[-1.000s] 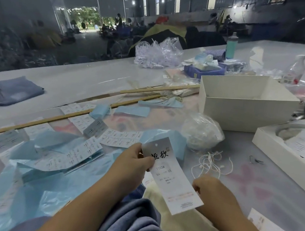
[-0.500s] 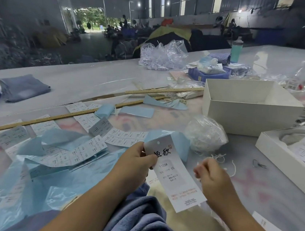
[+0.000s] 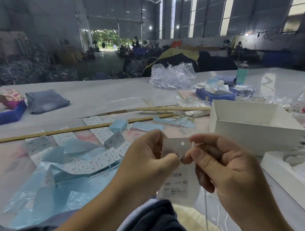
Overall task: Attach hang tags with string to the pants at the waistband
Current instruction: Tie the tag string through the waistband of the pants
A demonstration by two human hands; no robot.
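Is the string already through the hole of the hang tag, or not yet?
Not yet. The hole of the hang tag shows clear and empty; the right hand holds the string beside it.

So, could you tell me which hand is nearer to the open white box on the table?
Right. The right hand is raised just in front of the white box, pinching the string by the hang tag; the left hand holds the tag's far side.

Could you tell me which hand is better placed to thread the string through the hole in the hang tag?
Probably the right hand: it pinches the string beside the hole, while the left hand steadies the hang tag.
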